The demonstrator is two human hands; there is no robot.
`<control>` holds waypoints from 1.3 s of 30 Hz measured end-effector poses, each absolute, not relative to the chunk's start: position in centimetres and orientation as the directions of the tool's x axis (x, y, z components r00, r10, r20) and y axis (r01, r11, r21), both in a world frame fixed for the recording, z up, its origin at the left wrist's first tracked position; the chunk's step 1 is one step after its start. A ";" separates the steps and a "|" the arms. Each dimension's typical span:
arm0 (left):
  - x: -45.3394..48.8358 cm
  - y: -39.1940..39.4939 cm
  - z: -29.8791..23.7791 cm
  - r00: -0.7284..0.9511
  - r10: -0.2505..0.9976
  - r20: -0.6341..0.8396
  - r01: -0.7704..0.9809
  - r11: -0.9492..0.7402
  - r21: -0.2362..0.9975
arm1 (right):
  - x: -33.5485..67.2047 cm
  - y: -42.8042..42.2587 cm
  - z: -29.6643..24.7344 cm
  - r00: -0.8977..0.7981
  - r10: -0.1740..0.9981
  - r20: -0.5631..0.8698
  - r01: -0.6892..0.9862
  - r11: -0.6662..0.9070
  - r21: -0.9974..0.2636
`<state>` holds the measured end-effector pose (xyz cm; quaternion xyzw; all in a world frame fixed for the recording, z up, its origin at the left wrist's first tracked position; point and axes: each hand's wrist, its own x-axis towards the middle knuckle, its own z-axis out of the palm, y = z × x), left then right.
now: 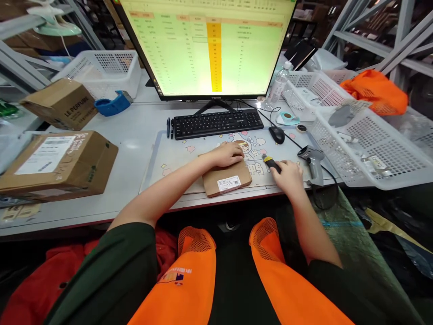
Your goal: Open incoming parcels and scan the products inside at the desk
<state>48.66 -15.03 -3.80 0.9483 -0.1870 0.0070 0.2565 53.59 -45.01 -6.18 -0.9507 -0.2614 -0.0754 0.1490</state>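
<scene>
A flat brown cardboard box (219,176) with a white label lies at the table's front edge, on a cartoon-printed desk mat (176,155). My left hand (227,154) lies across its far side, fingers curled over the top and holding it down. In my right hand (289,175) is a black and yellow utility knife (271,164), its tip pointing up and left over the mat. Right of that hand, close by, stands a grey barcode scanner (314,163).
Behind the mat are a keyboard (216,123), a mouse (277,134) and a monitor (213,54). Larger cardboard boxes (91,164) and a blue tape dispenser (112,105) occupy the left side. White baskets (382,176) and a water bottle (279,85) stand on the right.
</scene>
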 end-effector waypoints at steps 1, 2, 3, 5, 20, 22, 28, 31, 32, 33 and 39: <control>49.3 -15.2 -4.0 0.927 -0.359 0.111 -0.365 -0.790 0.493 | 52.5 -44.1 -6.5 0.836 0.489 0.250 0.547 -0.778 -0.308; 49.8 -15.4 -4.2 0.927 -0.356 0.116 -0.364 -0.787 0.497 | 51.4 -43.0 -6.8 0.819 0.508 0.267 0.574 -0.731 -0.368; 50.1 -15.6 -4.4 0.931 -0.346 0.120 -0.358 -0.791 0.497 | 50.4 -41.7 -7.1 0.807 0.527 0.266 0.589 -0.690 -0.420; 50.5 -15.9 -4.9 0.938 -0.325 0.122 -0.342 -0.804 0.486 | 48.6 -39.1 -7.8 0.801 0.562 0.206 0.582 -0.653 -0.485; 51.9 -16.1 -4.9 0.913 -0.400 0.079 -0.385 -0.780 0.493 | 48.1 -36.6 -11.3 0.775 0.535 0.335 0.589 -0.422 -0.689; 52.1 -16.2 -5.0 0.908 -0.412 0.071 -0.392 -0.780 0.488 | 48.1 -36.5 -11.7 0.747 0.518 0.416 0.621 -0.322 -0.715; 52.5 -16.9 -5.5 0.906 -0.418 0.068 -0.404 -0.805 0.434 | 48.1 -36.3 -12.6 0.763 0.426 0.486 0.585 -0.136 -0.799; 52.3 -17.2 -5.5 0.916 -0.386 0.111 -0.396 -0.820 0.413 | 48.3 -36.2 -12.6 0.797 0.426 0.429 0.533 -0.159 -0.831; 52.2 -17.1 -5.4 0.918 -0.375 0.126 -0.392 -0.824 0.409 | 48.3 -36.2 -12.4 0.790 0.438 0.429 0.537 -0.155 -0.829; 52.0 -17.1 -5.2 0.921 -0.364 0.138 -0.388 -0.827 0.406 | 48.4 -36.1 -12.2 0.781 0.448 0.436 0.544 -0.144 -0.827; 51.0 -15.9 -3.7 0.939 -0.265 0.218 -0.333 -0.856 0.396 | 49.6 -35.3 -10.4 0.747 0.521 0.413 0.511 -0.054 -0.858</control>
